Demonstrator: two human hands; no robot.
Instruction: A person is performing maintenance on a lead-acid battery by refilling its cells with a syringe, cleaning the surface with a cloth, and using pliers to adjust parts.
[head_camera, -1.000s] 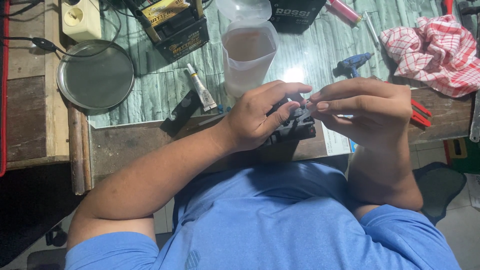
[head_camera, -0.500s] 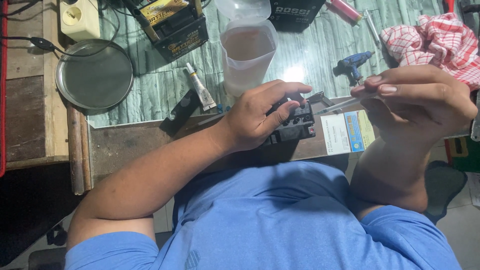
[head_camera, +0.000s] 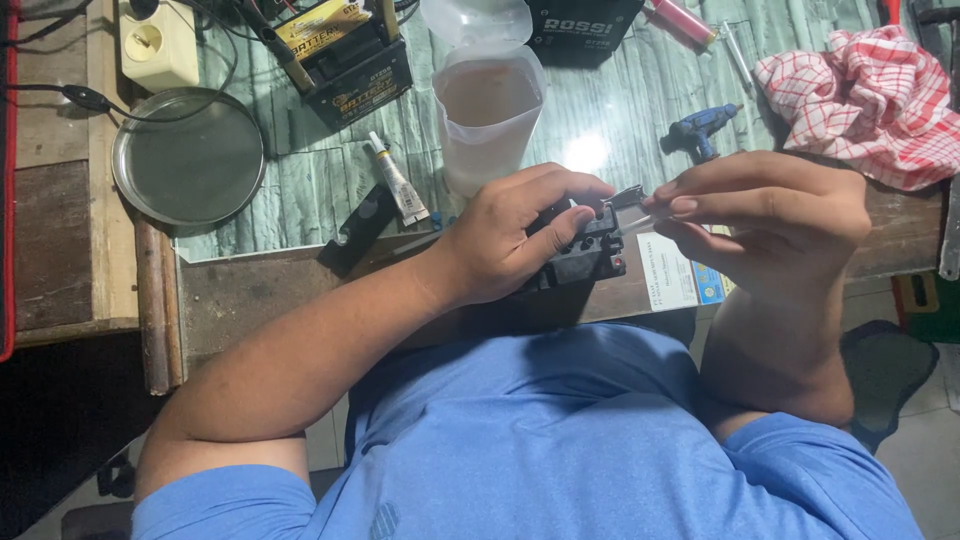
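My left hand (head_camera: 510, 235) grips a small black battery (head_camera: 590, 252) that rests at the near edge of the workbench, fingers wrapped over its top. My right hand (head_camera: 770, 220) hovers just to its right, fingertips pinched on a thin clear tube or strip (head_camera: 640, 218) whose tip reaches the battery's top right corner. A white and blue card (head_camera: 675, 272) lies on the bench under my right hand.
Behind the battery stands a translucent plastic jug of liquid (head_camera: 487, 110). A small glue tube (head_camera: 398, 185), a black bar (head_camera: 360, 228), a round metal tray (head_camera: 188, 160), two black batteries (head_camera: 345, 55), a blue glue gun (head_camera: 697, 130) and a red checked cloth (head_camera: 860, 95) lie around.
My right hand pulled away to the right from the battery, uncovering the card, then came back in with the thin clear piece. My left hand stayed on the battery.
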